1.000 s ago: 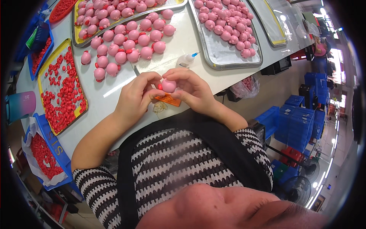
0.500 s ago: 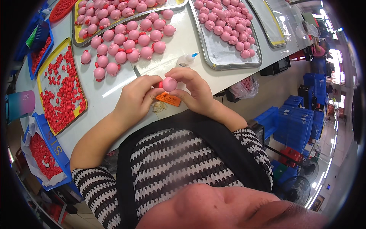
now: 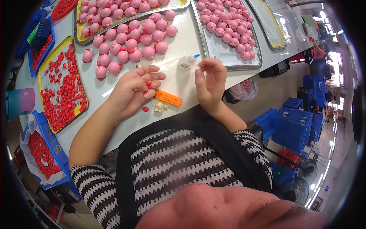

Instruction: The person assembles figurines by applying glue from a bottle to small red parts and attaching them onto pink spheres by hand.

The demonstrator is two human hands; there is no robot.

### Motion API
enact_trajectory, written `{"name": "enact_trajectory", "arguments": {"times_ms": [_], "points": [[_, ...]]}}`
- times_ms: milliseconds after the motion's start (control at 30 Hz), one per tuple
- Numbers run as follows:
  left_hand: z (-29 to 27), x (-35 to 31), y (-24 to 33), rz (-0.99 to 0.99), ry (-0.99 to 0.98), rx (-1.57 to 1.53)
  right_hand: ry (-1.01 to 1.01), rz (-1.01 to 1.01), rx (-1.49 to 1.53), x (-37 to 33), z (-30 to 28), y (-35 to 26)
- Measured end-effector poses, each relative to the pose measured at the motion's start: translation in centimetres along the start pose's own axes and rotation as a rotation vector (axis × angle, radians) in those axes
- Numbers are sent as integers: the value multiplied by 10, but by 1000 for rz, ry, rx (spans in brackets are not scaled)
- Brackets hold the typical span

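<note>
My left hand point(image 3: 135, 91) is above the white table, its upper fingers stretched out. A small red oval piece point(image 3: 148, 84) shows between its thumb and fingers. My right hand point(image 3: 212, 84) is raised and apart from it, fingers loosely bent and nothing visible in them. Between the hands and a little farther off lies a small white bottle point(image 3: 187, 61) with a blue tip. Below the left hand are an orange printed strip point(image 3: 168, 98), a small cream-coloured lump point(image 3: 160, 107) and another red piece point(image 3: 145, 109). Loose pink balls point(image 3: 123, 57) with red parts are grouped beyond the left hand.
Trays of pink balls point(image 3: 228, 28) stand at the back. To the left are a yellow-rimmed tray point(image 3: 87, 105) of red pieces, blue bins point(image 3: 57, 147) and a teal-purple cup point(image 3: 21, 103). Blue crates point(image 3: 293, 122) and a fan point(image 3: 297, 191) stand right, beyond the table edge; a person point(image 3: 319, 51) is farther off.
My hands have separated, the right moving outward. The pink ball they held between them is no longer there; a red piece shows in my left hand. The strip and lump are more fully in sight.
</note>
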State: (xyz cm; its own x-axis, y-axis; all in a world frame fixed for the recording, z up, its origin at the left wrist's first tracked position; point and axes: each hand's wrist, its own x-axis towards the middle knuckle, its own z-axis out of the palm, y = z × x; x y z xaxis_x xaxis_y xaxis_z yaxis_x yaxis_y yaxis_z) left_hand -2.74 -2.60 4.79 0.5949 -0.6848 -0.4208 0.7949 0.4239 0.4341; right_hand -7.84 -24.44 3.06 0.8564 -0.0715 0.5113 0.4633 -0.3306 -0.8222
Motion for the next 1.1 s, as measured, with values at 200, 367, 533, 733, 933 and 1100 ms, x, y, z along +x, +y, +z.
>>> {"name": "enact_trajectory", "arguments": {"times_ms": [200,367,533,733,933,1100], "points": [[0,4,-6,51,66,12,-193,108,-447,10,4,6],[-4,4,-10,90,52,112,-348,254,-287,9,0,10],[0,-3,-6,58,96,213,-512,237,9,9,2,-10],[11,-2,-10,25,147,5,-430,384,135,-6,6,2],[7,3,-21,111,41,159,-392,389,201,-7,2,1],[2,0,-13,50,-28,238,-418,432,217,-6,2,-1]]}}
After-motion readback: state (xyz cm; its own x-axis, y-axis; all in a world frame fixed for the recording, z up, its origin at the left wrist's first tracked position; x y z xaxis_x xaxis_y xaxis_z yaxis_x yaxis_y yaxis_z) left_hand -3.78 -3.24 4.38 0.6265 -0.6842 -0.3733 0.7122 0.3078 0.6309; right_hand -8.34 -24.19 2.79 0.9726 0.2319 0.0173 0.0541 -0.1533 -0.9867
